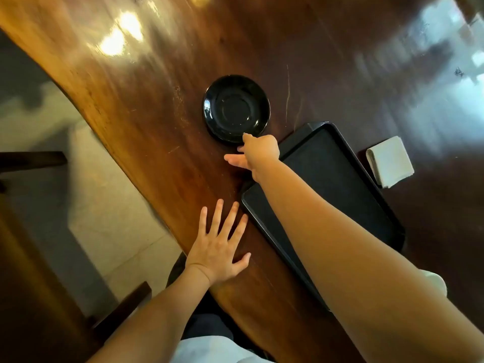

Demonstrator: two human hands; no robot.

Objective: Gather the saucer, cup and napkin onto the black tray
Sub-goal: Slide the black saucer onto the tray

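A glossy black saucer (237, 108) lies flat on the brown wooden table. My right hand (258, 153) reaches across the tray's far corner; one fingertip touches the saucer's near rim, while the thumb sticks out to the left, clear of the saucer. The black rectangular tray (340, 184) lies to the right of the saucer, with nothing on it and my right forearm over it. A folded white napkin (390, 166) sits on the table just beyond the tray's right side. My left hand (220, 244) rests flat on the table near its edge, fingers spread. No cup is in view.
The table's curved edge (125, 163) runs diagonally on the left, with pale floor tiles (104, 231) below it. Dark wooden chair parts (123, 307) stand by the near left. Bright window glare covers the table's far right.
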